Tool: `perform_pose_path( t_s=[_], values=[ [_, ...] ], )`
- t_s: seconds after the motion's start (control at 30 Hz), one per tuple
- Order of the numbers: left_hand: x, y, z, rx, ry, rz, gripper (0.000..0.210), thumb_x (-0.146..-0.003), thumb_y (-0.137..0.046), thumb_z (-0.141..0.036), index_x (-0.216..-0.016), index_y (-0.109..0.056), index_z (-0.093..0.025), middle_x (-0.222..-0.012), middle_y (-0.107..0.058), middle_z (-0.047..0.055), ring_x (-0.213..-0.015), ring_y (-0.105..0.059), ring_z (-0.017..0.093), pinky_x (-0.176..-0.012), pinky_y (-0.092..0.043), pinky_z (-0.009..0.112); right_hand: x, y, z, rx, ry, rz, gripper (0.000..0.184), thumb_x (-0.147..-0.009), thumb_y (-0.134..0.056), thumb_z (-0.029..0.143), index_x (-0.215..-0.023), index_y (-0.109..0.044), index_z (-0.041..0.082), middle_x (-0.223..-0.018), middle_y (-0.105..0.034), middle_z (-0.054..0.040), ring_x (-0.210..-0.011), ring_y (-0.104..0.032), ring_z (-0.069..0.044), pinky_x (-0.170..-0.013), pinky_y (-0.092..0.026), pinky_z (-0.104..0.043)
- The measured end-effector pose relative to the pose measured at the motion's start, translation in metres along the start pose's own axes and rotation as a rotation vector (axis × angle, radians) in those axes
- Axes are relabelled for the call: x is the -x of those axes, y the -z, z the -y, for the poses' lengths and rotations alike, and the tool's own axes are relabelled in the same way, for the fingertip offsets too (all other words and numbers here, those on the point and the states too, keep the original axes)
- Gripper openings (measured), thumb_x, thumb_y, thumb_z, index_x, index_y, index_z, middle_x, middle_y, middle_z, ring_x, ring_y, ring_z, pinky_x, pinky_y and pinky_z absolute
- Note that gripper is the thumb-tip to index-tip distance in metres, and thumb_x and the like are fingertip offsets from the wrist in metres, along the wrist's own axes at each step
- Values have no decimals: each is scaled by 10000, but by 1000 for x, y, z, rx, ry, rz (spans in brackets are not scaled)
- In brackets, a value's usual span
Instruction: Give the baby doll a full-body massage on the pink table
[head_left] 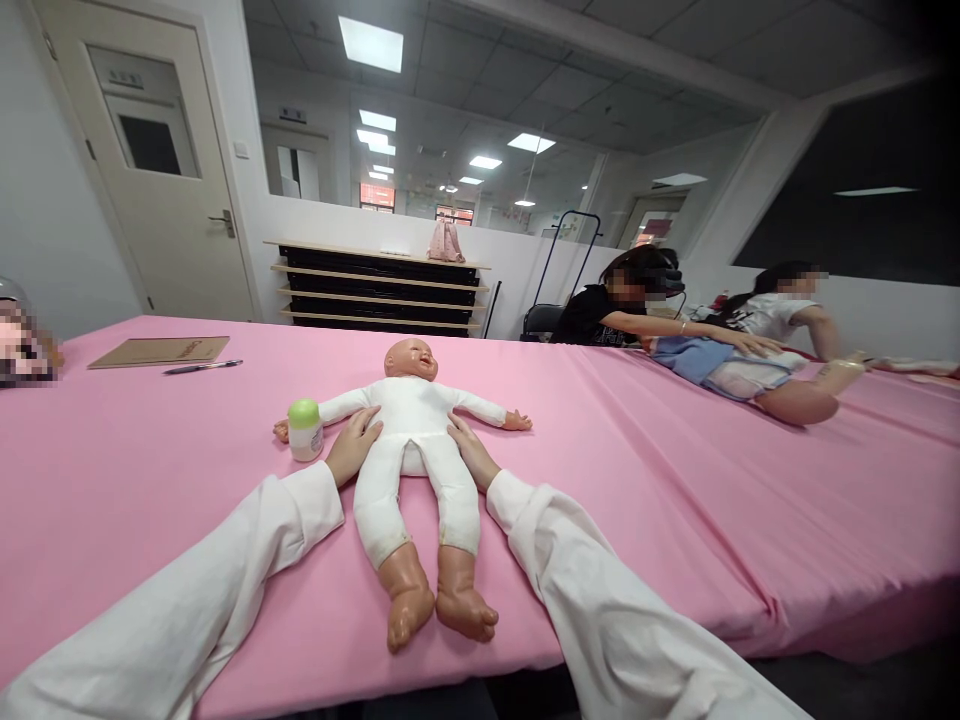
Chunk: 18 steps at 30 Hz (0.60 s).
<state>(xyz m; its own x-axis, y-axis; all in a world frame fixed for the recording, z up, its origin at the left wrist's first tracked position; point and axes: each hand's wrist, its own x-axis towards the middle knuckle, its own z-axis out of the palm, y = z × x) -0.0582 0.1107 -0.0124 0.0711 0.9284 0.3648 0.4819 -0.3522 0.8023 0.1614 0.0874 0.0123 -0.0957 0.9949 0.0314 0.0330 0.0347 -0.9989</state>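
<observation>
A baby doll (pixel 415 410) with a white cloth body lies on its back in the middle of the table, head away from me and feet towards me. Its arms are spread out to both sides. My left hand (pixel 354 446) clasps the left side of its waist, and my right hand (pixel 472 452) clasps the opposite side. The fingertips rest on the white cloth; the thumbs are partly hidden. Just left of my left hand, by one of the doll's hands, stands a small white jar (pixel 305 436) with a green lid.
A pink cloth (pixel 600 480) covers the table. At the left lie a brown notebook (pixel 161 350) and a pen (pixel 202 367). Across the table, at the right, a person (pixel 600 305) leans over another doll (pixel 795 402), with a second person (pixel 780 305) behind.
</observation>
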Motion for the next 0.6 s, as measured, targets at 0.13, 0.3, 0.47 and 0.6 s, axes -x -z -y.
perform_pose_path(
  t_s=[0.13, 0.3, 0.47, 0.6],
  values=[
    [0, 0, 1, 6, 3, -4, 450, -819, -395, -368, -1217, -467, -169, -1298, -454, 72, -1235, -374, 188, -1054, -266, 358, -1, 0, -1, 1, 4, -16, 559, -799, -469, 330, -1321, -352, 168, -1382, -369, -48, -1265, -352, -160, -1069, -250, -312],
    [0, 0, 0, 3, 8, -2, 462, -817, -391, -375, -1221, -465, -163, -1301, -449, 77, -1239, -368, 190, -1060, -253, 354, -1, 1, -2, -9, 15, -7, 571, -791, -495, 363, -1316, -366, 179, -1374, -383, -45, -1255, -368, -180, -1062, -266, -332],
    [1, 1, -3, 19, 11, -8, 449, -814, -402, -369, -1209, -477, -171, -1296, -458, 75, -1241, -371, 193, -1055, -261, 364, -7, 3, -8, 0, 20, -18, 526, -797, -478, 331, -1300, -390, 209, -1366, -396, -18, -1263, -356, -163, -1074, -246, -332],
    [2, 1, -7, 63, 36, -19, 432, -803, -427, -353, -1190, -494, -172, -1308, -455, 73, -1248, -365, 198, -1068, -240, 370, -6, -1, -6, -4, 64, -36, 508, -794, -478, 320, -1284, -405, 212, -1360, -405, -12, -1258, -363, -167, -1069, -257, -331]
  ],
)
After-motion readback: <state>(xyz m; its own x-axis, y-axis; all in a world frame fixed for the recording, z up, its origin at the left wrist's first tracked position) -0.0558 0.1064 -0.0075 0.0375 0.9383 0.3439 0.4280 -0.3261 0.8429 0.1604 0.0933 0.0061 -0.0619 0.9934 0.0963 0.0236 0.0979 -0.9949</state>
